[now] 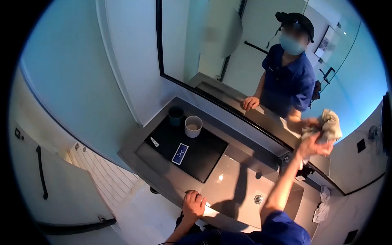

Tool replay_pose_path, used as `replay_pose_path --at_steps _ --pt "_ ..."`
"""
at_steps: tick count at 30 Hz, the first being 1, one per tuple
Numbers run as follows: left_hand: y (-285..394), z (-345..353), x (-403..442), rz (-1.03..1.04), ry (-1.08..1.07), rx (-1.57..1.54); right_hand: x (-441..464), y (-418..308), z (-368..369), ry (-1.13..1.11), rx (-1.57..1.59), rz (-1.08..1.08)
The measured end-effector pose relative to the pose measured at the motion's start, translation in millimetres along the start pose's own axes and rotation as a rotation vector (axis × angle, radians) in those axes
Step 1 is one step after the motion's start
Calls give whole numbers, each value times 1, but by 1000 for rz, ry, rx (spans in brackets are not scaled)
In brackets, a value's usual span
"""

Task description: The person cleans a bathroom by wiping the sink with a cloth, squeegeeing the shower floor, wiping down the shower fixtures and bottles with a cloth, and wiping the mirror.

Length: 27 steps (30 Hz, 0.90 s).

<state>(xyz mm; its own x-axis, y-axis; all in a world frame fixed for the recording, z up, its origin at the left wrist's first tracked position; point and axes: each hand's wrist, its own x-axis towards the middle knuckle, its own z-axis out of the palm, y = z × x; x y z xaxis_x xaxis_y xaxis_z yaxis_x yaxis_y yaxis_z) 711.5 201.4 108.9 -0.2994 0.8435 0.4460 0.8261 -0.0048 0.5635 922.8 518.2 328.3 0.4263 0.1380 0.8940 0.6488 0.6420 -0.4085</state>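
Note:
My right hand [313,146] is raised against the mirror [261,65], with its fingers wrapped around a bunched light cloth [330,125]. The cloth is pressed to the glass near the mirror's lower right part. Down at the front edge of the grey counter [153,165], my left hand [194,204] rests with its fingers bent over the rim of the sink [220,192]. I cannot make out anything in it.
A black tray [200,159] at the counter's left bears a white cup [193,126], a dark cup [176,116], a blue card [180,154] and a small white item [154,142]. Another white cloth [322,206] lies right of the sink.

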Motion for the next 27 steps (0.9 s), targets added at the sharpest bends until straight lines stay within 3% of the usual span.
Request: replay_pose_path --at_steps 1,2,3,5,7,8,10,14,15,16,17,20,22,24,26,27 --pt "1 1 3 -38 18 7 1 -10 29 338 -79 7" --pt "1 4 4 -30 6 9 -10 -40 76 364 -78 -175" --pt "-3 4 4 -28 16 -11 -42 -70 107 -2 -201 -277" --pt "-7 0 4 -3 -63 -30 -105 -140 165 -507 -300 -447" --pt "-7 4 -4 18 -76 -28 -143 -188 181 -745 -434 -532" --pt "-9 8 -5 -5 -37 -5 -169 -157 187 -780 -270 -814" --pt "-7 9 -8 -7 -144 -19 -159 -124 155 -676 63 -901" --pt "-5 11 -8 31 -67 64 -97 -25 40 -478 -250 -1008" --pt "-9 13 -11 6 -83 65 -80 9 8 -488 -205 -948" --pt "-12 16 -14 -20 -100 67 -54 42 -39 -601 -300 -979" --pt "-12 18 -15 -11 -70 67 -29 79 -80 -535 -490 -1045" --pt "-20 26 -17 29 1 98 41 173 -200 -409 -624 -820" --pt "5 24 -12 0 -3 102 82 238 -274 -67 -683 -597" --pt "13 20 -7 -26 -12 112 120 304 -332 342 -697 -190" --pt "7 22 -11 -20 -37 106 159 347 -372 483 -806 467" --pt "9 21 -12 -27 -32 110 166 341 -365 580 -762 440"
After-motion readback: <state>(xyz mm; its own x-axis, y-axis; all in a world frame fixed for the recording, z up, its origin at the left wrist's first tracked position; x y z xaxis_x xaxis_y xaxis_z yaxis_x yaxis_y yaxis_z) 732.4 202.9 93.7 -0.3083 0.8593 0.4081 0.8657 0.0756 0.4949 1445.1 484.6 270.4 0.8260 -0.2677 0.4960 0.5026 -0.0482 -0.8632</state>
